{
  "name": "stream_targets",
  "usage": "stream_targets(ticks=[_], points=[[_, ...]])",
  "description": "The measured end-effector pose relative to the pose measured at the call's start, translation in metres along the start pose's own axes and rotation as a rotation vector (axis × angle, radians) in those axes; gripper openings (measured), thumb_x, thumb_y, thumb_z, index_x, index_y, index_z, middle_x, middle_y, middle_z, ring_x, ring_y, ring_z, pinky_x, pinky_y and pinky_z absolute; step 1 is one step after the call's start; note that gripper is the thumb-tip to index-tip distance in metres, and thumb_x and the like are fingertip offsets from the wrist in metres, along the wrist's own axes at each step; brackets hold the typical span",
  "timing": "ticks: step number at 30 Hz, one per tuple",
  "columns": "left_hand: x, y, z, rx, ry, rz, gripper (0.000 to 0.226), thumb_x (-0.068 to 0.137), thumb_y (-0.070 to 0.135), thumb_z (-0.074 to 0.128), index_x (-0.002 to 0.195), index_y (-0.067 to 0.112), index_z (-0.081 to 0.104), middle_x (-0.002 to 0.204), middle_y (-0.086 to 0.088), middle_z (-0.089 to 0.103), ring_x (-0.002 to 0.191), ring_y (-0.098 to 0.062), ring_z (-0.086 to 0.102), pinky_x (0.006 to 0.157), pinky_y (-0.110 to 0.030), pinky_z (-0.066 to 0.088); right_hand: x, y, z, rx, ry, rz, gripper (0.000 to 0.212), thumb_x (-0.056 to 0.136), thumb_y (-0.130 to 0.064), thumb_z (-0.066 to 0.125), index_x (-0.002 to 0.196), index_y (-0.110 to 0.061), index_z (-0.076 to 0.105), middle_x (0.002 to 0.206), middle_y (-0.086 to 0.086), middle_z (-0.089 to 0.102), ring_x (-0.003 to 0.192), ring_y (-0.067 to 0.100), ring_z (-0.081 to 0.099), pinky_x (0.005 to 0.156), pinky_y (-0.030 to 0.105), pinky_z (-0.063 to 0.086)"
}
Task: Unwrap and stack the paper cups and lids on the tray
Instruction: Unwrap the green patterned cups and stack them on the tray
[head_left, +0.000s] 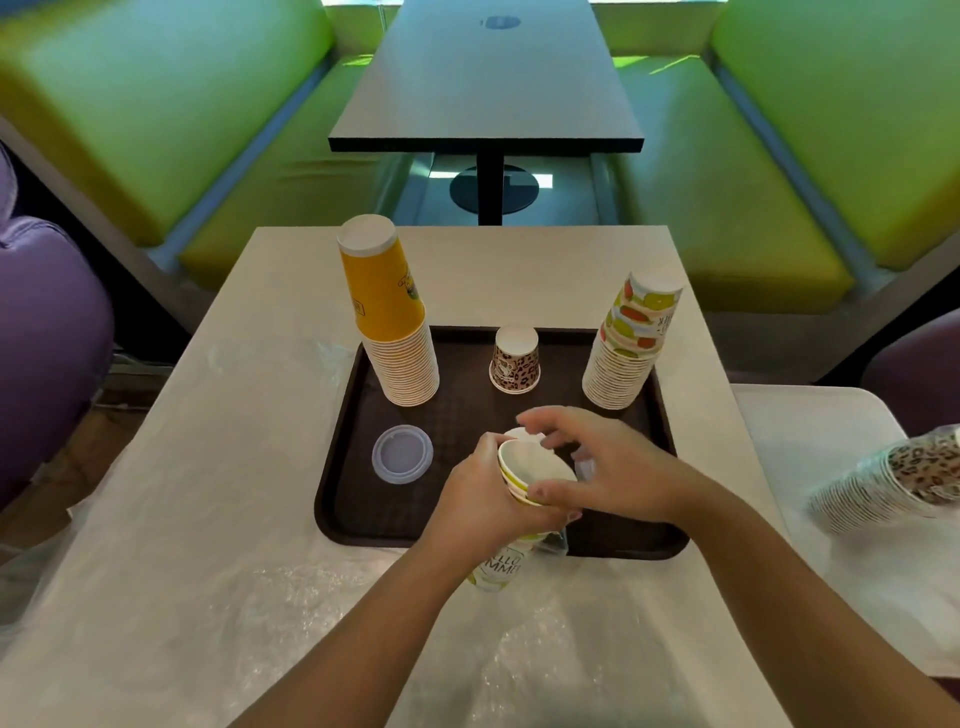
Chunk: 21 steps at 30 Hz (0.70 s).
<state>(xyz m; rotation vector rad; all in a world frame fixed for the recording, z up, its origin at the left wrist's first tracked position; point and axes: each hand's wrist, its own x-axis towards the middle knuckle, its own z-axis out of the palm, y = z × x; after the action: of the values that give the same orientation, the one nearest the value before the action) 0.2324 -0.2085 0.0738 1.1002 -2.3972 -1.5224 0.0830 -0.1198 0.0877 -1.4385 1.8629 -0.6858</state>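
- Clear plastic wrap (291, 613) is lying crumpled across the near end of the pale table (691, 291).
- The left hand (480, 506) is gripping a short stack of cups (524, 480), fingers curled round it, mouths facing up, above the near edge of the brown tray (345, 499).
- The right hand (610, 460) is reaching over the stack — fingers spread, thumb touching the rim.
- A clear lid (401, 453) is lying flat on the tray, left of the hands.
- Farther back on the tray, three things are standing upside down: a yellow cup stack (387, 312) at left, a single leopard-print cup (515, 358) in the middle, a fruit-print cup stack (631, 340) at right.
- On a side table at right, a leopard-print stack (893, 480) is lying on its side — still in wrap.
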Motion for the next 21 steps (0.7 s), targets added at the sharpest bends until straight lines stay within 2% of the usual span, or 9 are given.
stream_targets(ticks=[2, 6, 11, 14, 18, 21], points=[[-0.002, 0.001, -0.001, 0.033, 0.003, 0.006, 0.080, 0.058, 0.043, 0.085, 0.123, 0.023, 0.043, 0.109, 0.010, 0.059, 0.099, -0.008, 0.058, 0.074, -0.015, 0.046, -0.004, -0.001, 0.005, 0.007, -0.021, 0.021, 0.066, 0.075, -0.046, 0.073, 0.133, -0.039, 0.042, 0.124, -0.021, 0.052, 0.110, 0.003, 0.054, 0.086, 0.026, 0.055], [-0.008, 0.004, 0.000, 0.052, 0.003, 0.019, 0.080, 0.058, 0.043, 0.086, 0.122, 0.024, 0.043, 0.109, 0.010, 0.058, 0.100, -0.009, 0.057, 0.070, -0.012, 0.044, -0.011, -0.005, 0.009, -0.006, 0.019, 0.031, 0.067, 0.075, -0.051, 0.071, 0.133, -0.040, 0.040, 0.124, -0.019, 0.054, 0.108, 0.006, 0.056, 0.085, 0.028, 0.056], [-0.016, 0.006, 0.002, -0.032, 0.051, 0.092, 0.062, 0.065, 0.038, 0.082, 0.116, 0.025, 0.050, 0.101, 0.012, 0.063, 0.092, -0.005, 0.061, 0.069, -0.012, 0.048, -0.018, -0.013, 0.007, 0.074, 0.071, 0.013, 0.058, 0.083, -0.037, 0.068, 0.133, -0.037, 0.038, 0.120, -0.013, 0.055, 0.105, 0.003, 0.057, 0.086, 0.024, 0.054], [-0.018, 0.007, 0.002, -0.043, 0.078, 0.148, 0.055, 0.066, 0.036, 0.081, 0.112, 0.025, 0.052, 0.098, 0.012, 0.064, 0.088, -0.004, 0.062, 0.070, -0.013, 0.051, -0.020, -0.016, 0.005, 0.082, 0.106, 0.007, 0.055, 0.085, -0.037, 0.066, 0.130, -0.043, 0.035, 0.117, -0.014, 0.054, 0.104, 0.001, 0.056, 0.083, 0.018, 0.052], [-0.018, 0.010, 0.001, -0.047, 0.104, 0.197, 0.059, 0.066, 0.034, 0.081, 0.116, 0.025, 0.050, 0.100, 0.011, 0.064, 0.091, -0.005, 0.062, 0.073, -0.012, 0.051, -0.021, -0.020, 0.005, 0.057, 0.158, 0.002, 0.054, 0.085, -0.038, 0.066, 0.127, -0.046, 0.034, 0.111, -0.020, 0.053, 0.103, 0.001, 0.055, 0.083, 0.017, 0.050], [-0.019, 0.011, 0.001, -0.065, 0.110, 0.210, 0.065, 0.067, 0.030, 0.080, 0.122, 0.027, 0.045, 0.102, 0.010, 0.063, 0.092, -0.004, 0.062, 0.071, -0.008, 0.049, -0.021, -0.023, 0.003, 0.013, 0.131, -0.008, 0.056, 0.086, -0.039, 0.064, 0.134, -0.041, 0.035, 0.116, -0.018, 0.052, 0.107, 0.001, 0.053, 0.088, 0.020, 0.048]])
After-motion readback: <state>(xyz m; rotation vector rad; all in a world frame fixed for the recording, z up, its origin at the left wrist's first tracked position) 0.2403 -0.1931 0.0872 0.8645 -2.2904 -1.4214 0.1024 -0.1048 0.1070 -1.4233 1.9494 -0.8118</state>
